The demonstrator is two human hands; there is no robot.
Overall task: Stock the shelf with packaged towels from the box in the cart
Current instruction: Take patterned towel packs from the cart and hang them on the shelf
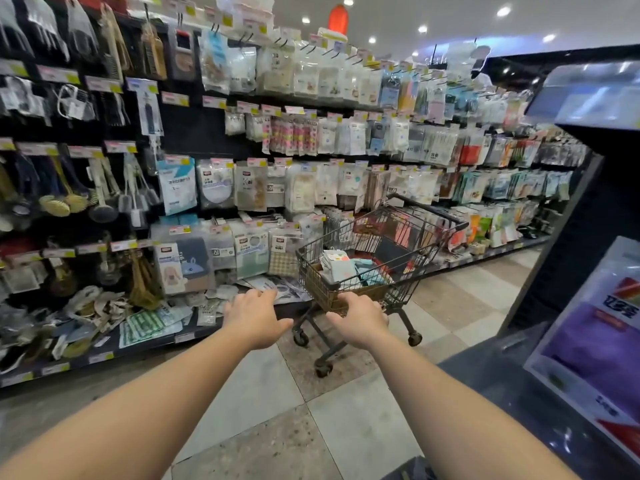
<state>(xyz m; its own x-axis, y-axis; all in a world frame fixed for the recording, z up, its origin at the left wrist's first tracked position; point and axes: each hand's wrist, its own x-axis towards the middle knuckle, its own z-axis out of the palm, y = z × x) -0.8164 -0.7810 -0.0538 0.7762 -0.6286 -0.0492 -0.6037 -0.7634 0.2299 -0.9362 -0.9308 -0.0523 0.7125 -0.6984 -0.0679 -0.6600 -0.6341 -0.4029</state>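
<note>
Ahead, glossy flat towel packs fill a brown box in the wire cart; both hands reach out, left empty with fingers spread, right over the box rim.

Retail shop aisle, price-tagged pegboard shelves, wire shopping cart

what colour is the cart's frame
Dark, near-black metal cart, seen in the head view.

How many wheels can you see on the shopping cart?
3. On the dark metal wire shopping cart, one wheel sits at the left, one wheel nearest the camera, and one wheel at the right. A fourth is probably hidden behind the frame.
</note>
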